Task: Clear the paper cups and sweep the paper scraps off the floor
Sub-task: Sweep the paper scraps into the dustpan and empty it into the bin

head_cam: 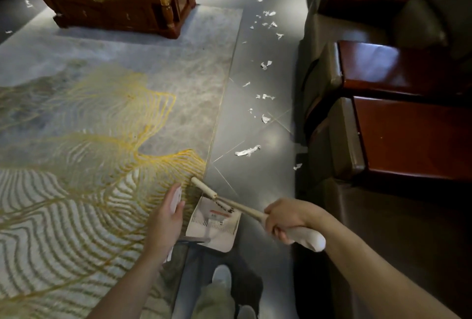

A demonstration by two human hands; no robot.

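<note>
Pale shoes and light trouser legs stood at six o'clock on the glossy grey floor, so the person faced straight up the strip where the mess lay. At about five o'clock the right hand was closed firmly round the smooth cream handle of a broom, whose slim shaft angled toward ten o'clock, low over a dustpan; I judged the grip set for short, controlled strokes into it. That dustpan, a flat, pale, ribbed tray bearing a printed label, sat just beyond the feet with its mouth toward the litter, apparently ready to catch it. The left hand, at seven o'clock, curled loosely round something thin and white; what it was I could not tell, perhaps the dustpan's own grip. Torn white paper scraps, crumpled and ragged, trailed from one o'clock up to twelve along the floor beside dark, padded chairs with polished reddish wood. A soft rug with raised gold lines filled nine o'clock, and a carved wooden table stood at eleven. No paper cups were visible.
</note>
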